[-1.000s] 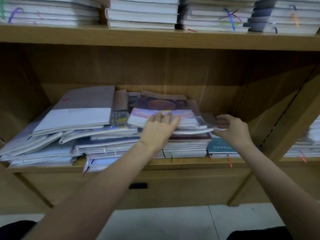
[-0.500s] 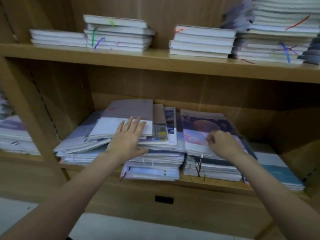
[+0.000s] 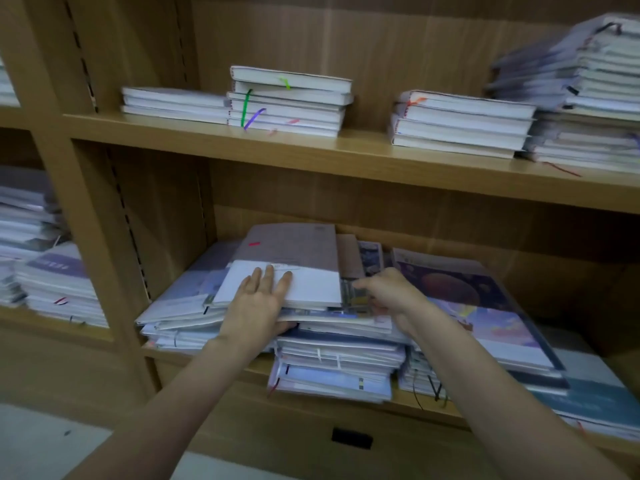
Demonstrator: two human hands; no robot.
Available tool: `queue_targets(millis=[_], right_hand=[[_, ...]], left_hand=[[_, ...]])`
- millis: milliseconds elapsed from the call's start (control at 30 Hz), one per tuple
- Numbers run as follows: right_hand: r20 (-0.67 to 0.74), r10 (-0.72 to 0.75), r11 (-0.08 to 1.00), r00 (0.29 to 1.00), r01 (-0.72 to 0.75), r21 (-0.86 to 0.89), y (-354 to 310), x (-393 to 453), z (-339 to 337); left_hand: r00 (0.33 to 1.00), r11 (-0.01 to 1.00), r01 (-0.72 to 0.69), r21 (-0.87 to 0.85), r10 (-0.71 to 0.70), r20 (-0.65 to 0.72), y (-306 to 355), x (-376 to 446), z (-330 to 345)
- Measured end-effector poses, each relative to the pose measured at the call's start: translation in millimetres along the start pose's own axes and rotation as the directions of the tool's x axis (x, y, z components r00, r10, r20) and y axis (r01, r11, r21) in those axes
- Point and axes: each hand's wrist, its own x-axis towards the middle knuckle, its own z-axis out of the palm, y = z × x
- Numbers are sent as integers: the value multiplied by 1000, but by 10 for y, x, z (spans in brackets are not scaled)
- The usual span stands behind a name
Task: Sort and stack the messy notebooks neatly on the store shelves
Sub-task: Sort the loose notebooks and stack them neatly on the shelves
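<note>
A messy heap of notebooks (image 3: 332, 368) fills the lower shelf (image 3: 214, 356). On top lies a grey-and-white notebook (image 3: 304, 251) with a red tag. My left hand (image 3: 258, 303) has its fingers flat on that cover's white part, and the thumb is tucked under its front edge. My right hand (image 3: 391, 296) is curled over the right side of the same pile, pinching the thin notebooks just under the grey-and-white one. A large purple planet-cover notebook (image 3: 460, 289) tops the pile to the right of that hand.
The upper shelf (image 3: 346, 150) carries neat white stacks (image 3: 287, 102) and a taller, skewed stack (image 3: 588, 81) at the right. More notebook piles (image 3: 52, 282) sit in the left bay behind a wooden upright (image 3: 86, 202). A teal book (image 3: 595, 396) lies low right.
The view has swung left and closer. My left hand stays on the grey-and-white notebook, now with the thumb under its edge. My right hand moved left off the planet cover to the middle pile's side.
</note>
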Motion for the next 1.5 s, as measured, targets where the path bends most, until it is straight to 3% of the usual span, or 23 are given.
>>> queue_targets(millis=[133,300,367,433,533,600,833,967,1067,1233,1333,1500], right_hand=[[14,78,963,997,-79,256,-33,77,4],[45,93,945,995,-103,312,-128,105,-32],[135,118,893,984,-165,419,-189,47,-58],[133,132,857,982,-181,483,-161,10,-29],[34,104,903,994,-109,416,-2,3,134],[48,83,921,995,-95,378,98,-11,262],[-78,-144,808,986,163,567,-32,-89,41],[-171,-173,780,970,241,577,-10,-142,-311],[-243,-151,702,958,277,656,119,-172,-548],[-279,-52,463,959,271,844,420,-250,-964],[-310,-22,510,950,278,814,604,-397,-1227],[-281,101,797,954,91,597,961,-532,-1400]], left_hand=[[1000,999,30,-25,-30,11,-1,-72,-32],[998,999,14,-33,-16,-57,-82,-103,74],[998,1000,5,-21,-6,-70,-68,-134,64],[999,1000,3,-13,-4,-53,-69,-154,51],[998,1000,6,-21,-7,-60,-81,-161,29],[998,997,11,-76,-15,-53,-63,-176,-48],[989,974,-29,-224,60,132,-360,-107,-149],[977,985,-89,-145,114,178,-445,-23,-117],[972,996,-43,-83,61,226,-447,-4,-79],[953,995,67,-79,-41,299,-371,71,-75],[940,987,103,-126,-55,336,-251,89,-91],[960,975,-158,-159,189,208,376,65,-177]])
